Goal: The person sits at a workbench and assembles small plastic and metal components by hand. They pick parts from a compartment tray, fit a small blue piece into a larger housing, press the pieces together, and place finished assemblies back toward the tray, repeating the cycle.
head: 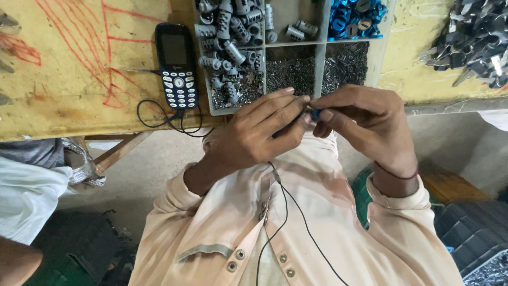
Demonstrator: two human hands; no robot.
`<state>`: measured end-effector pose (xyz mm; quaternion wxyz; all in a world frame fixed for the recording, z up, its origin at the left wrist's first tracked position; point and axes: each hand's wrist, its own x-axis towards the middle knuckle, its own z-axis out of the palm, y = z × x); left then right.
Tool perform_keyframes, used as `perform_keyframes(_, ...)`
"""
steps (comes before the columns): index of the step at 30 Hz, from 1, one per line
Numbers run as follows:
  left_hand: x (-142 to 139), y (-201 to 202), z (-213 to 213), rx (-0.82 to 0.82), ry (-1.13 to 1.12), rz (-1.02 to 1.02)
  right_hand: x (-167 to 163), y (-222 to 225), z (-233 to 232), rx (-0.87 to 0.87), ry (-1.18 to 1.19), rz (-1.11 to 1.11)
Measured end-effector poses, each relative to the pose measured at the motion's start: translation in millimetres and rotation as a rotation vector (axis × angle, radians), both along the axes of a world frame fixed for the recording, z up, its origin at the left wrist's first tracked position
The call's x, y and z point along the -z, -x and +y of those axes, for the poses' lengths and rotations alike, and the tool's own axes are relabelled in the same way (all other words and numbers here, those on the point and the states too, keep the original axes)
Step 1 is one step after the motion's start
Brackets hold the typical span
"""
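A small blue part (315, 113) is pinched between the closed fingers of the left hand (259, 135) and the right hand (365, 124), just off the surface (63, 69) edge below the compartment tray (320, 50). It is best kept steady and square while worked.

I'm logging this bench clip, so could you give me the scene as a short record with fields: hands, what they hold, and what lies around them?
left hand: left hand, fingertips pinched together against the right hand's
right hand: right hand, pinching a small blue part
held item: mostly hidden by fingers; exact kind cannot be told
tray: compartment tray on the yellow workbench
tray contents: grey cylinders, blue parts, small metal pins
beside tray: dark keypad phone with a black cable
far right: pile of dark metal parts
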<state>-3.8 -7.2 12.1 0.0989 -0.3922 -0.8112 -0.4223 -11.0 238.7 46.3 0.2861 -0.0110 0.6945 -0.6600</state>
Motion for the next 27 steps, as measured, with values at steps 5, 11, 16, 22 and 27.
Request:
perform_keyframes(5,-2,-1,3,-0.018,0.052,0.052,15,-6,-6,0.091,0.121,-0.187)
perform_keyframes(11,-5,3,0,0.017,0.055,0.082,42,-28,-9,0.113,0.195,-0.144)
perform_keyframes(16,-3,-5,10,-0.021,-0.133,-0.094,43,-41,-20,0.091,0.211,0.003)
perform_keyframes(22,9,-15,35,-0.112,-0.402,-0.380,12,-18,2,0.005,0.124,0.014)
perform_keyframes(27,15,-11,40,-0.073,-0.393,-0.391,36,14,91,0.147,-1.176,0.831)
